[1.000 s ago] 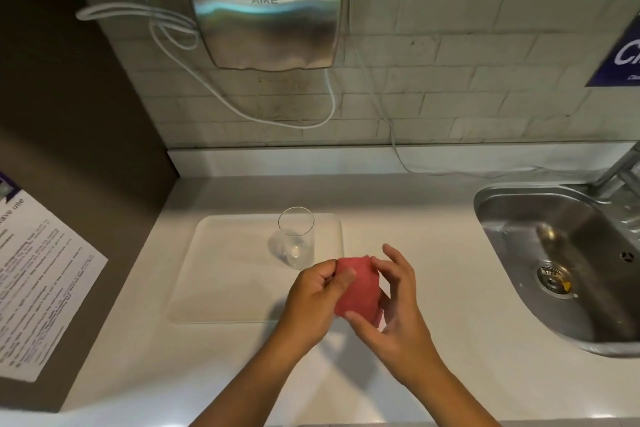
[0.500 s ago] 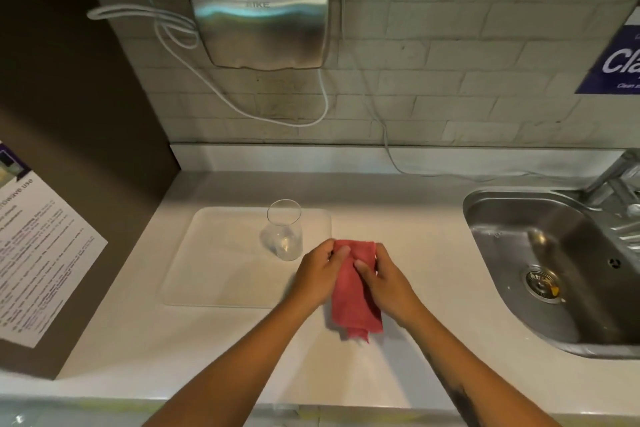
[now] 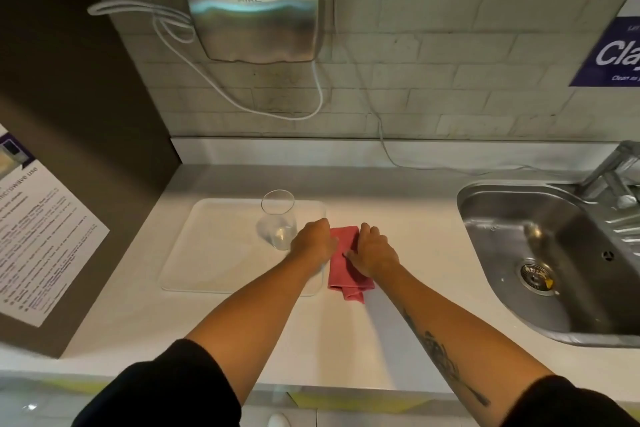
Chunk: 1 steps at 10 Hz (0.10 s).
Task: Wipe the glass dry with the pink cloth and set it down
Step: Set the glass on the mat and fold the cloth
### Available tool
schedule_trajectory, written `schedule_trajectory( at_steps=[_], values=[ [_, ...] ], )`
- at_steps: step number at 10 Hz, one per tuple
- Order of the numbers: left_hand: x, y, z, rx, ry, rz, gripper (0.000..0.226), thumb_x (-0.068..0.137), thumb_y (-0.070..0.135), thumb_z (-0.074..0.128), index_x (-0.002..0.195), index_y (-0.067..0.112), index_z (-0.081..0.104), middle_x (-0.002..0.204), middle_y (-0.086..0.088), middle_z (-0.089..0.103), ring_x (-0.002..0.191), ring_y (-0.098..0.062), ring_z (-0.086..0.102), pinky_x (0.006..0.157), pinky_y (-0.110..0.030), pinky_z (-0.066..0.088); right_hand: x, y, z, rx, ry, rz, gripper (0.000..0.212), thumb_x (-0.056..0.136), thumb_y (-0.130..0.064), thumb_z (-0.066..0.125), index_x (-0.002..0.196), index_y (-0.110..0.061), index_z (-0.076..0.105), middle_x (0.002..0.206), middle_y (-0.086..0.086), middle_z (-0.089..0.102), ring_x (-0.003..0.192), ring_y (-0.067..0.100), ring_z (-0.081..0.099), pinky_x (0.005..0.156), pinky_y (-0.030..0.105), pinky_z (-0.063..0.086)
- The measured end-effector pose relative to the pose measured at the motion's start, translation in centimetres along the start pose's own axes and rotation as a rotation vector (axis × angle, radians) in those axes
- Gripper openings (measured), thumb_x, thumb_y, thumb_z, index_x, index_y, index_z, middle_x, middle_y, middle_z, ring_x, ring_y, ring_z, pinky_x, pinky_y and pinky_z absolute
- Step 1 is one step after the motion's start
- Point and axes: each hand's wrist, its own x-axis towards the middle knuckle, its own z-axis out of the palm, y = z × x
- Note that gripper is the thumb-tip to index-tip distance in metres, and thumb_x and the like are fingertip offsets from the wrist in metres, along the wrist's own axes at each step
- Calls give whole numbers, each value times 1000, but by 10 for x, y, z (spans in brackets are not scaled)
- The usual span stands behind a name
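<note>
Both hands (image 3: 343, 246) flat on folded pink cloth (image 3: 346, 274) — clear glass (image 3: 278, 218) upright.

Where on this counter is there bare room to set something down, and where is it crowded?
Free: the left half of the white tray, and the counter between the pink cloth and the sink. Crowded: the tray's right edge, where the glass, left hand and right hand bunch.

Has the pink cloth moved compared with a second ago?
Yes. The pink cloth has come down from mid-air onto the counter, beside the white tray's right edge, under both hands.
</note>
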Motion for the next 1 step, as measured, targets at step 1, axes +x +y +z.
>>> schedule_trajectory(
  at_steps=[1],
  values=[
    [-3, 4, -6, -2, 25, 21, 27, 105, 34, 60, 127, 17, 64, 119, -6, 73, 92, -26, 67, 75, -37, 56, -2, -2, -7, -63, 45, -51, 54, 109, -42, 60, 148, -9, 43, 144, 15, 54, 129, 37, 61, 104, 50, 60]
  ],
)
